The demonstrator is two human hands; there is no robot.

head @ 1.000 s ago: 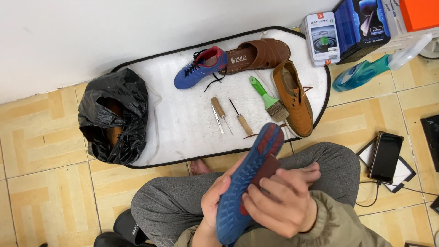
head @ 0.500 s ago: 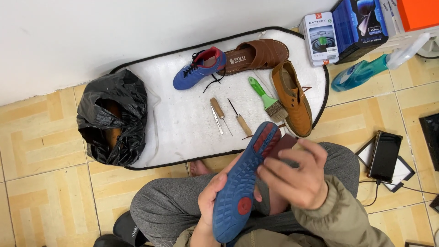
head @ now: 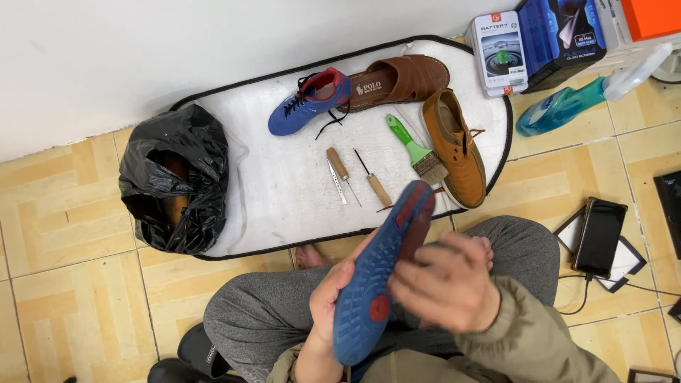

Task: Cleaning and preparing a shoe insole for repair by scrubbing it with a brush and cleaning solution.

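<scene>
Both hands tilt the blue shoe [head: 376,280] sole-up, toe pointing away rightward.

Occluded and cropped items, head view

The right hand [head: 447,284] is motion-blurred and covers the upper of the blue shoe [head: 379,276]. The black bag [head: 174,177] conceals most of its brown contents. The right edge crops the dark device [head: 670,209].

both hands [head: 443,287] gripping blue shoe [head: 379,276], white mat [head: 284,191]
</scene>
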